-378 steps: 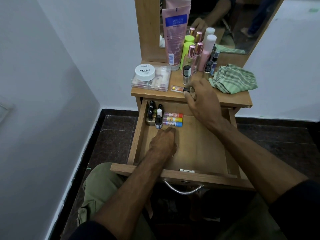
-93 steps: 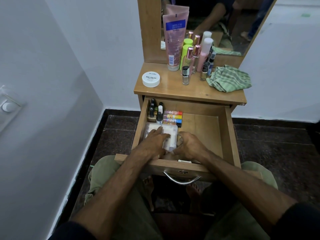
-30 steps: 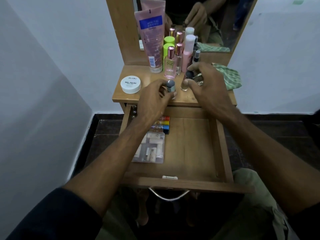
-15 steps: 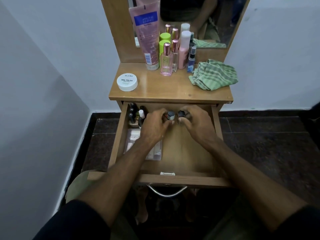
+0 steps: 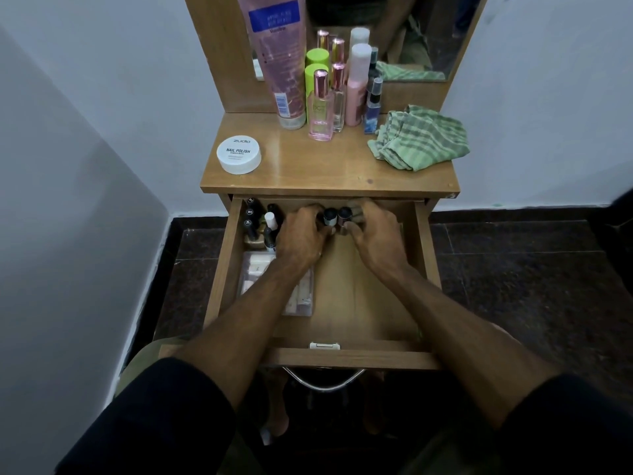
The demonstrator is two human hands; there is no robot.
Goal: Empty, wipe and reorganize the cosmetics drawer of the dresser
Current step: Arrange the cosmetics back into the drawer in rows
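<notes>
The wooden drawer (image 5: 423, 255) of the dresser stands pulled out. Both hands are inside it near the back. My left hand (image 5: 301, 236) grips a small bottle with a grey cap (image 5: 330, 217). My right hand (image 5: 376, 234) grips a small bottle with a dark cap (image 5: 345, 214) right beside it. Several small dark nail polish bottles (image 5: 255, 222) stand in the back left corner. A clear plastic box (image 5: 301, 298) lies along the left side, partly under my left forearm. A green striped cloth (image 5: 419, 137) lies on the dresser top at the right.
On the dresser top (image 5: 325, 173) sit a white nail polish wipes jar (image 5: 238, 154), a tall pink tube (image 5: 277, 56) and several bottles (image 5: 337, 94) against the mirror. White walls close in at left and right. Dark tiled floor lies around.
Both hands carried the two small bottles from the dresser top down into the drawer and now hold them slightly farther back. Earlier the clear box went into the drawer.
</notes>
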